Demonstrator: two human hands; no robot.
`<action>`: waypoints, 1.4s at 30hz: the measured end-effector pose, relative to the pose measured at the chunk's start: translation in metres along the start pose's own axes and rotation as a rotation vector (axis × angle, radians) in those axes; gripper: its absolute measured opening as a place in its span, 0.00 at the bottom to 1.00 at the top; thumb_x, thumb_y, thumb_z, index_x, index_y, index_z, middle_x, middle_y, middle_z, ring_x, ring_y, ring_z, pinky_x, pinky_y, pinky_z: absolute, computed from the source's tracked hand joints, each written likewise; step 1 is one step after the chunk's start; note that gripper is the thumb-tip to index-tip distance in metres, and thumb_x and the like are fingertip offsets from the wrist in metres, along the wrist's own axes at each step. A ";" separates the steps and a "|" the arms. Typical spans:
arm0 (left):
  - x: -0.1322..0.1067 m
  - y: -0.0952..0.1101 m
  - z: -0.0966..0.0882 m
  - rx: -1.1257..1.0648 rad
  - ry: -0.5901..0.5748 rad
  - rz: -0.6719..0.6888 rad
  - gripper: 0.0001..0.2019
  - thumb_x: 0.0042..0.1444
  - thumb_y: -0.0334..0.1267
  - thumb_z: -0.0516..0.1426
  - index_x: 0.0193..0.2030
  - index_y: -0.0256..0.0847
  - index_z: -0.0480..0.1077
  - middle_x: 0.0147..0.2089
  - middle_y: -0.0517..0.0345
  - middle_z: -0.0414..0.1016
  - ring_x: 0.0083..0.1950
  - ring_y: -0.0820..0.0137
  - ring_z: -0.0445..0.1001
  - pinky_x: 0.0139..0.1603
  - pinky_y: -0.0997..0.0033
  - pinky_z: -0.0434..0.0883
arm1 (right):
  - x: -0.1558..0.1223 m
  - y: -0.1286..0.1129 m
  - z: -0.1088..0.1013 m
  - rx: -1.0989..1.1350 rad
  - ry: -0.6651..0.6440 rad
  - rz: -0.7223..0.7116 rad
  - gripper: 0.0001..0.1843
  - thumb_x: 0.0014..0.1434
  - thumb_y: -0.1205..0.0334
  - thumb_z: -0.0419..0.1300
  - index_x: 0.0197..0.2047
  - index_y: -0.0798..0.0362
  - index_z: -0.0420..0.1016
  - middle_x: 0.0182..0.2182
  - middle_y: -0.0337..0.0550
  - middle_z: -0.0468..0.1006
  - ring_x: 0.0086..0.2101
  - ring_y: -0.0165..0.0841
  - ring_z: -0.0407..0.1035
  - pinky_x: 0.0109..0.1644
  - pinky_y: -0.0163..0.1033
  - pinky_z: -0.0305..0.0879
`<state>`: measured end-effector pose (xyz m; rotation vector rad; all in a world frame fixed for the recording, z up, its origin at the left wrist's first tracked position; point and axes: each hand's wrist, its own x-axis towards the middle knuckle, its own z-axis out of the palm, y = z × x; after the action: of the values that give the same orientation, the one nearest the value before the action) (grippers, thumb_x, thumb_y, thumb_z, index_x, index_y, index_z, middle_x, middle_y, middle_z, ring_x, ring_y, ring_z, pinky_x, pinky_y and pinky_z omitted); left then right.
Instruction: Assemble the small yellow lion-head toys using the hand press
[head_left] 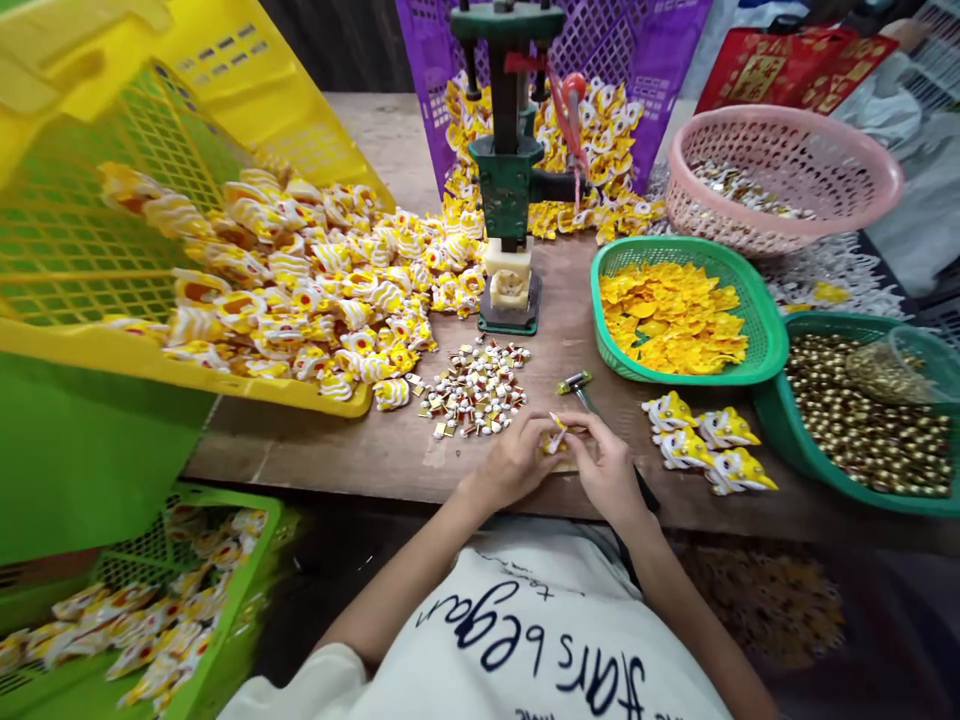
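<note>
Both hands meet at the near edge of the wooden table [360, 455], just above the white printed shirt [540, 640]. From the left: a yellow crate [90, 340] tilts over the table's left end, spilling a heap of yellow, white and red lion-head ornaments [300, 290], and below it a green crate [247, 560] near the floor holds more of the same. A small pile of tiny white, red and gold pieces [474, 390] lies just ahead of the left hand [510, 465].

That hand and the right hand [609, 470] pinch one small ornament piece [556, 438] between their fingertips, left fingers on its left side, right fingers on its right. The piece sits between the two hands, tilted, its long axis running roughly up and away from the body; neither hand is clearly nearer, since both close on it. Too small to tell more of its shape.

Straight ahead stands a green hand press [510, 170], well apart from the hands. A small tool with a yellow-green head [574, 382] lies just beyond the right fingers. Further right, four finished lion heads [705, 445] rest on the table, near a green basket of yellow cut-outs [675, 315], a round green basket of brass bells [862, 420], and a pink basket [787, 170] behind. A purple crate [645, 60] stands at the back.
</note>
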<state>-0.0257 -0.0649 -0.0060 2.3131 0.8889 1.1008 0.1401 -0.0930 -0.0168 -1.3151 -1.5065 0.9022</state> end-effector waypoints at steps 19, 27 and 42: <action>-0.023 0.025 0.029 -0.281 0.305 -0.518 0.10 0.54 0.31 0.65 0.42 0.41 0.71 0.43 0.56 0.68 0.45 0.69 0.70 0.43 0.72 0.71 | 0.000 -0.008 0.001 -0.122 0.004 -0.192 0.13 0.69 0.64 0.52 0.49 0.53 0.77 0.45 0.50 0.75 0.47 0.36 0.72 0.53 0.44 0.71; -0.026 0.023 0.035 -0.246 0.325 -0.584 0.10 0.55 0.35 0.65 0.43 0.41 0.73 0.44 0.55 0.69 0.45 0.69 0.73 0.43 0.70 0.73 | -0.002 0.000 0.006 -0.252 0.019 -0.174 0.16 0.69 0.63 0.51 0.53 0.52 0.77 0.47 0.52 0.74 0.49 0.40 0.68 0.55 0.50 0.67; -0.031 0.028 0.052 0.045 0.452 -0.378 0.08 0.57 0.35 0.64 0.32 0.40 0.69 0.33 0.61 0.69 0.34 0.73 0.71 0.35 0.74 0.69 | 0.004 0.013 -0.021 -0.006 -0.180 -0.230 0.16 0.68 0.63 0.54 0.56 0.48 0.76 0.53 0.47 0.79 0.54 0.37 0.70 0.59 0.51 0.68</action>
<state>0.0118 -0.1117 -0.0360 1.8398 1.4576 1.4577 0.1637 -0.0875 -0.0214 -1.0604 -1.7598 0.8850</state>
